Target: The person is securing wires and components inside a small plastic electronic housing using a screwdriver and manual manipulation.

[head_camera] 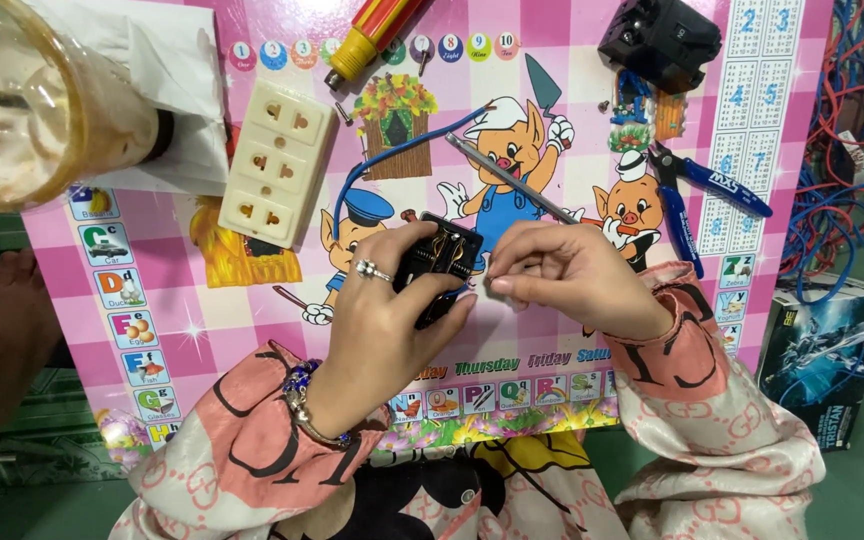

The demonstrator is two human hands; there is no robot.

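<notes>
My left hand (377,315), with a ring on one finger, grips a small black socket part (439,262) with brass contacts showing inside. A blue wire (392,160) runs from that part up and across the board. My right hand (562,275) pinches a thin grey metal tool (507,178), a screwdriver or tweezers, whose shaft points up and left. Its tip sits at the right edge of the black part. Both hands work over a pink checked children's board (202,330) with cartoon pigs.
A cream triple socket face (277,162) lies at upper left of the board. A red and yellow screwdriver (377,35), a black plug block (662,40) and blue-handled pliers (697,195) lie along the top and right. A plastic drink cup (22,100) stands far left. Tangled wires (842,170) and a box (822,350) lie to the right.
</notes>
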